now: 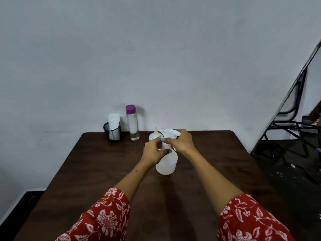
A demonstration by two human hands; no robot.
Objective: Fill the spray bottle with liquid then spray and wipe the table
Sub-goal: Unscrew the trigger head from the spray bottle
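Now both hands meet at the spray bottle [166,162] — left hand [153,152] fingers clasp its neck, right hand [181,139] fingers wrap its white spray head [169,132].

A translucent white spray bottle [166,163] stands upright near the middle of a dark wooden surface [86,171]. The left hand [153,152] wraps around the bottle's neck, fingers closed on it. The right hand [181,140] clasps the white spray head [169,132] at the top of the bottle; whether the head is screwed on cannot be told. At the far edge of the surface, against the pale wall, a black mesh cup [112,133] holds white tissue, and just beside it stands a tall clear bottle [132,125] with a purple cap. Both forearms emerge from red floral sleeves [107,218].
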